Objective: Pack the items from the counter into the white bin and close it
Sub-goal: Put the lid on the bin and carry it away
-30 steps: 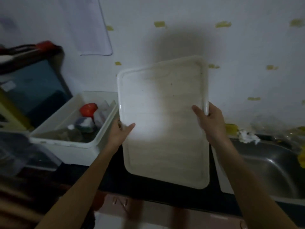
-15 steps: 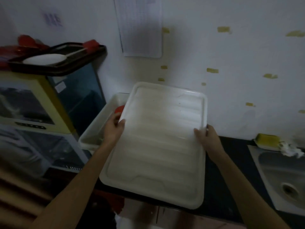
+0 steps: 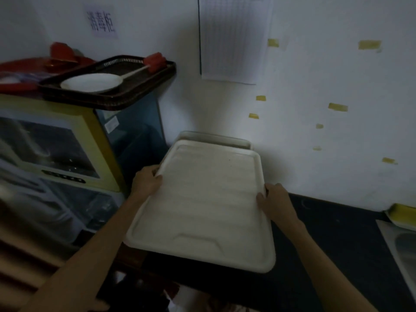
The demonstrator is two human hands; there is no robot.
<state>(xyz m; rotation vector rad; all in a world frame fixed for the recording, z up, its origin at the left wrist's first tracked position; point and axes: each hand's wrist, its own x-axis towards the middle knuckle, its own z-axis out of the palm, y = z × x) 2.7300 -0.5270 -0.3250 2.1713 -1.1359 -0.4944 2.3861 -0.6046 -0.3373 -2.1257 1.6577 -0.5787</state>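
The white lid (image 3: 202, 208) lies nearly flat over the white bin, whose far rim (image 3: 213, 137) shows just beyond the lid's back edge. The bin's contents are hidden under the lid. My left hand (image 3: 147, 182) grips the lid's left edge, thumb on top. On the opposite edge my right hand (image 3: 273, 202) holds the lid, thumb on top and fingers curled under the rim. The lid's near end overhangs the dark counter's front edge.
A yellow-framed cabinet (image 3: 60, 145) stands left of the bin, with a dark basket tray (image 3: 108, 86) holding a white plate on top. The dark counter (image 3: 337, 244) stretches right to a steel sink (image 3: 403, 248) and a yellow sponge dish (image 3: 403, 212).
Both hands swung the lid from upright in front of me down and left over the bin. The bin's contents, visible earlier, are now covered.
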